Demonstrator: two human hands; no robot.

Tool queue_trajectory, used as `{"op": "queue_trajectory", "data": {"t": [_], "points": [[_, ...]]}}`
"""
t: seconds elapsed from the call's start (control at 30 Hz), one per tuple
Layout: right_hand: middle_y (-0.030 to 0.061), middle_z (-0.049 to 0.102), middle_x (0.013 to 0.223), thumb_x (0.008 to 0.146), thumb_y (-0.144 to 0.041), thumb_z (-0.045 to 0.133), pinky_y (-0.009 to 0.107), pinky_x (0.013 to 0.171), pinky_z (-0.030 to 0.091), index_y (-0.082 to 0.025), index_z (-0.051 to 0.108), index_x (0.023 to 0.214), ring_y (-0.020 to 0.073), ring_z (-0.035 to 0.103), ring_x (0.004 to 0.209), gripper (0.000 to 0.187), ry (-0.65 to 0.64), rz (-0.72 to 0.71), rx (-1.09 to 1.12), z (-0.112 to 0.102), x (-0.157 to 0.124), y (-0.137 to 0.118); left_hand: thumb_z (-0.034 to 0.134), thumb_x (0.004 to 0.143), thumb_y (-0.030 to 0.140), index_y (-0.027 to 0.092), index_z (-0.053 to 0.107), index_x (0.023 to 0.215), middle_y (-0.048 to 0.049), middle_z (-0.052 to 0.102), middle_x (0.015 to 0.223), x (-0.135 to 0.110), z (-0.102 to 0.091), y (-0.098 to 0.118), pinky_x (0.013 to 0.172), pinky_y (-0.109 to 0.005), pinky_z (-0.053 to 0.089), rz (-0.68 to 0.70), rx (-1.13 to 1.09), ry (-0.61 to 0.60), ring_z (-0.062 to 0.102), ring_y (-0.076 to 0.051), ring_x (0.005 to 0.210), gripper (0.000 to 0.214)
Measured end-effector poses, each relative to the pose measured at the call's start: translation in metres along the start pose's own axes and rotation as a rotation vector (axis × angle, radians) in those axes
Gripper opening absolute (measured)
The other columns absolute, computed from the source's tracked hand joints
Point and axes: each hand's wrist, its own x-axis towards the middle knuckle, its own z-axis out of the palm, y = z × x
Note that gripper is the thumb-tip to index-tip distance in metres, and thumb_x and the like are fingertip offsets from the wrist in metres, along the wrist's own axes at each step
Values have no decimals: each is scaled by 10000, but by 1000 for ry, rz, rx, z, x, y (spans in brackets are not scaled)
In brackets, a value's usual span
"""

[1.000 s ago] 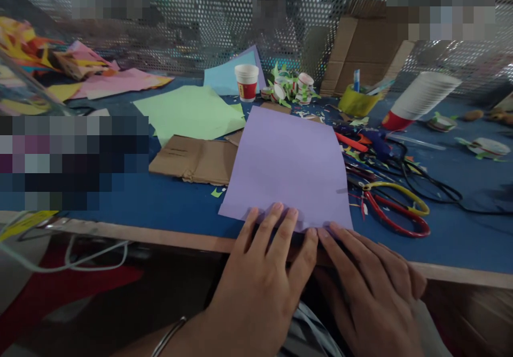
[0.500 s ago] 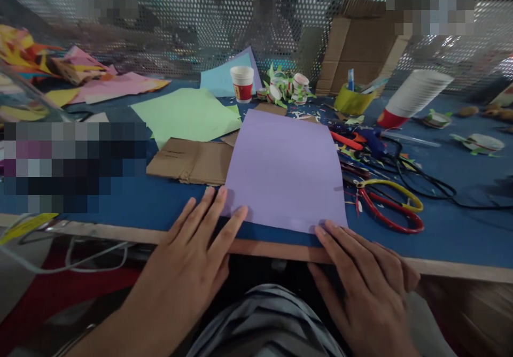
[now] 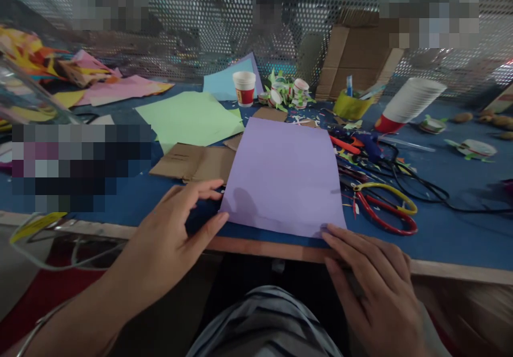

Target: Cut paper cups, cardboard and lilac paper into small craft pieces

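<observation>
Since half a second ago, the bare left hand (image 3: 164, 242) has rolled from palm-down onto its side, its fingers lifting at the near left corner of the smooth purple rectangular sheet of paper (image 3: 284, 178). Meanwhile the bare right hand (image 3: 377, 282) has stayed at the sheet's near right corner.

Taking the sheet as the clock's centre, with 12 pointing away from the person, the left hand sits at 8 o'clock. It is open, thumb and fingers parted; its thumb tip meets the corner in view, though whether it touches the paper I cannot tell. The right hand, at 5 o'clock, is also open, its fingers extended side by side with the tips resting on the near edge and the thumb apart, lower down.

The sheet lies on the blue tabletop (image 3: 460, 245) close to its front edge. At 9 o'clock is a folded brown cardboard piece (image 3: 176, 162), and at 10 a large pale green paper sheet (image 3: 188, 114). A red-and-white paper cup (image 3: 244, 90) stands at 11. Toward 2 o'clock, a tilted stack of white paper cups (image 3: 417, 100) leans to the right. Scissors with red and yellow loop handles (image 3: 401, 232) lie between 3 and 4.
</observation>
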Motion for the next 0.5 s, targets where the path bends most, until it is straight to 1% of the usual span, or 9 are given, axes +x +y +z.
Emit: {"op": "queue_trajectory", "data": {"t": [0.03,0.1,0.17,0.23,0.3,0.4,0.43,0.5], "points": [[91,747,1197,938,-141,627,425,886,443,-181,693,1210,257,663,1030,283,6,-2,9,-1,1,0,599,927,492,258,518,1348,-78,679,1192,5,0,1,928,-472,566,-55,-55,-2,667,-265,1059,488],[91,751,1171,928,-131,640,431,891,453,-178,700,1188,254,663,1017,271,14,-4,23,-2,3,1,636,910,455,232,484,1368,-76,684,1130,13,1,4,868,-430,597,-111,-198,-23,688,-231,961,532],[91,750,1146,925,-125,640,428,897,466,-172,700,1169,248,658,1012,255,19,1,45,-4,5,1,642,914,379,221,454,1364,-58,679,1061,16,4,9,807,-373,622,-116,-392,-43,700,-199,901,513],[90,743,1131,927,-125,637,410,899,479,-170,695,1158,238,650,1014,242,36,16,57,-7,6,3,639,917,299,230,450,1331,-40,668,1028,14,5,14,752,-316,634,-88,-547,-25,707,-175,875,461],[88,732,1132,930,-135,638,399,919,480,-175,689,1148,232,645,1028,228,71,47,47,-12,8,5,652,905,237,244,477,1272,-24,653,1039,10,5,18,724,-274,635,-40,-592,39,704,-149,851,406],[86,716,1164,941,-183,636,396,967,482,-186,669,1165,235,646,1079,227,111,135,39,-16,10,10,694,868,165,257,514,1182,16,615,1035,2,0,22,708,-228,632,29,-593,177,686,-108,812,374],[84,709,1174,944,-207,638,380,956,500,-192,658,1188,228,653,1077,246,108,178,55,-17,11,10,699,861,139,259,522,1157,26,600,1037,1,-2,22,707,-215,631,37,-609,211,681,-97,809,366],[71,704,1175,948,-250,640,318,872,553,-214,633,1247,196,680,1014,300,95,278,133,-16,14,10,698,847,80,264,535,1124,42,571,1041,1,-7,20,687,-183,623,58,-650,273,670,-74,794,371]]}}
